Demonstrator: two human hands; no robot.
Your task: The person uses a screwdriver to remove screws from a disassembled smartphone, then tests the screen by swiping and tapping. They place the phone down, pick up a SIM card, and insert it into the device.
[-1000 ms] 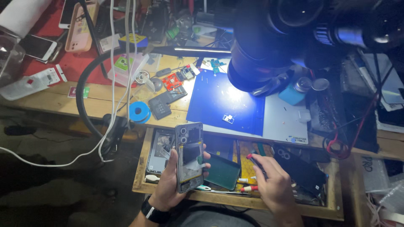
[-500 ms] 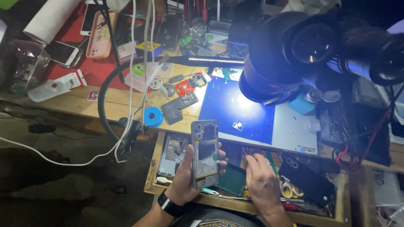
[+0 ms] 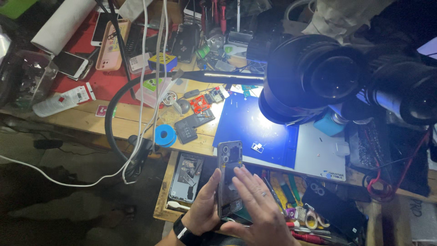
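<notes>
Phone (image 3: 229, 177): opened back, metal frame with dull sheen, exposed inner parts matt. Work mat (image 3: 257, 130): blue, smooth, faintly glossy under the lamp. Bench top (image 3: 98, 120): bare wood, worn and rough. Microscope (image 3: 318, 77): black housing, matt, with glossy glass lenses. Wire spool (image 3: 165, 135): blue plastic, smooth. Drawer (image 3: 162, 191): unfinished wood rim

The wooden surface (image 3: 114, 125) carries a blue mat (image 3: 255, 130), a blue tape roll (image 3: 165, 135), a red mat (image 3: 107, 82) and a white roll (image 3: 61, 27).
</notes>
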